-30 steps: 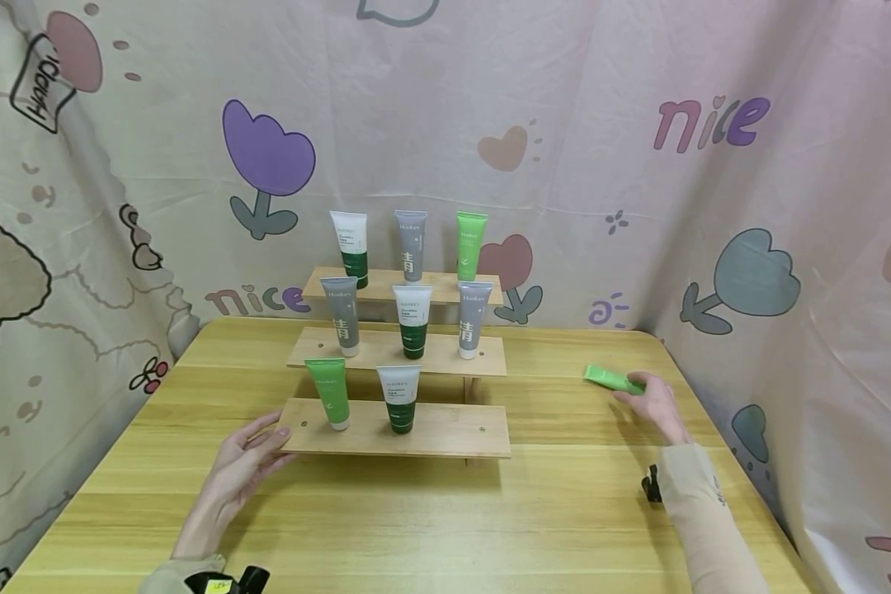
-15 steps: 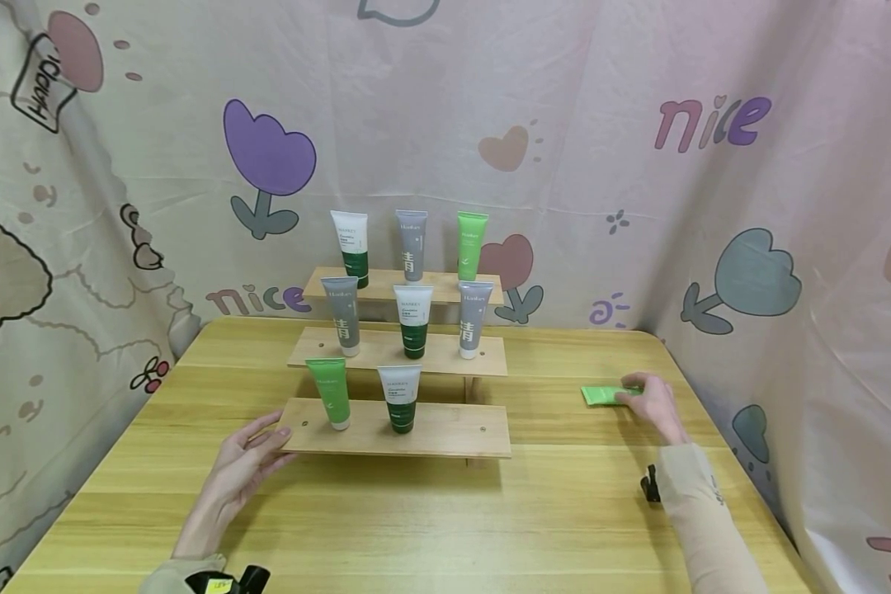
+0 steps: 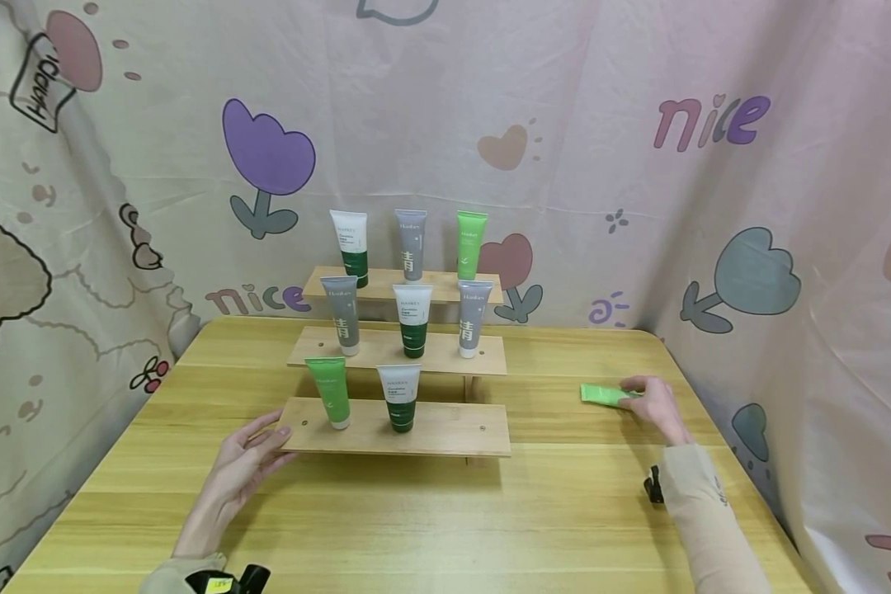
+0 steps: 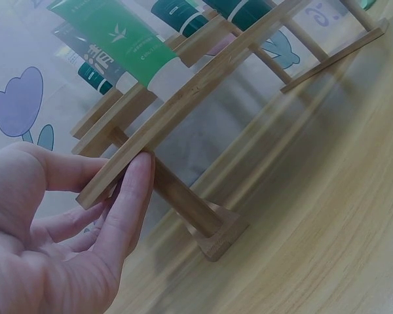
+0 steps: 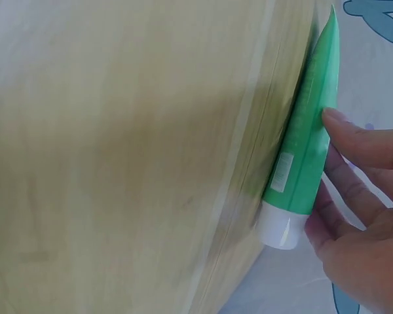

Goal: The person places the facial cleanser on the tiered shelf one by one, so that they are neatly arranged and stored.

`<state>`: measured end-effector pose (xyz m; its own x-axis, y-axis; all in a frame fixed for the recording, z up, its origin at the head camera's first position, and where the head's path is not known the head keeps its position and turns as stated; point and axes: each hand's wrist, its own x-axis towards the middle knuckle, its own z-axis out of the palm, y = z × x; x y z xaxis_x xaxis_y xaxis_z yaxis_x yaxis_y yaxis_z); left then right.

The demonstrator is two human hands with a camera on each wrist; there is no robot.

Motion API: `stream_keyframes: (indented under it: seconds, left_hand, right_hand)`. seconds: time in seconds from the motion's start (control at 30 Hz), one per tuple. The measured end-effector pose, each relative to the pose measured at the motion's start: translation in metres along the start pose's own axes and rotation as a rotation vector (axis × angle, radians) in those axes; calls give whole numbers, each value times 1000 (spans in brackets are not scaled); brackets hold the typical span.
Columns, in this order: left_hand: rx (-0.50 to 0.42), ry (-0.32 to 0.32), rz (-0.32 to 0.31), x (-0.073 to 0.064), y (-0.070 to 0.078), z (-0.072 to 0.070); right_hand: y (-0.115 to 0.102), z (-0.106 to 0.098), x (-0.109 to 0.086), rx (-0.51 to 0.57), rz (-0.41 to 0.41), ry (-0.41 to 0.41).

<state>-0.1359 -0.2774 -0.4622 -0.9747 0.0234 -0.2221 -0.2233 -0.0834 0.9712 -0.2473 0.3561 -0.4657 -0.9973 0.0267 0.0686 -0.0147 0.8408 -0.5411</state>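
Note:
In the head view, a three-tier wooden display stand [image 3: 445,441] bears several squeeze tubes standing on their caps. My left hand [image 3: 239,472] pinches the left end of its lowest board; the left wrist view shows fingers on both sides of the board end. Nearest that hand stands a green tube [image 3: 332,394], with a white-and-dark-green tube [image 3: 399,398] to its right. At the right of the table, my right hand [image 3: 655,407] holds another green tube [image 3: 601,395], which lies flat. In the right wrist view, fingertips [image 5: 335,116] touch this tube's side above its white cap.
The middle board bears two grey tubes [image 3: 343,318] around a white-and-dark-green tube [image 3: 413,322]. On the top board are a white-and-dark-green, a grey and a green tube [image 3: 471,246]. A printed curtain [image 3: 564,99] hangs behind and beside the wooden table [image 3: 564,511].
The green tube under my right hand has turned on the table and its flat end has come slightly nearer the front. My left hand and the stand have stayed in place.

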Motion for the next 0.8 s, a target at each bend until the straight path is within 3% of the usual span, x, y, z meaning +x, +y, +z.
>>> stream_keyframes:
  seconds: [0.43, 0.63, 0.8]
  left_hand:
    - [-7, 0, -3, 0, 0, 1]
    - [-16, 0, -3, 0, 0, 1]
    - [-12, -4, 1, 0, 0, 1]
  right_hand:
    - [-4, 0, 2, 23, 55, -81]
    - [-3, 0, 4, -8, 37, -129]
    - [-2, 2, 4, -31, 22, -117]
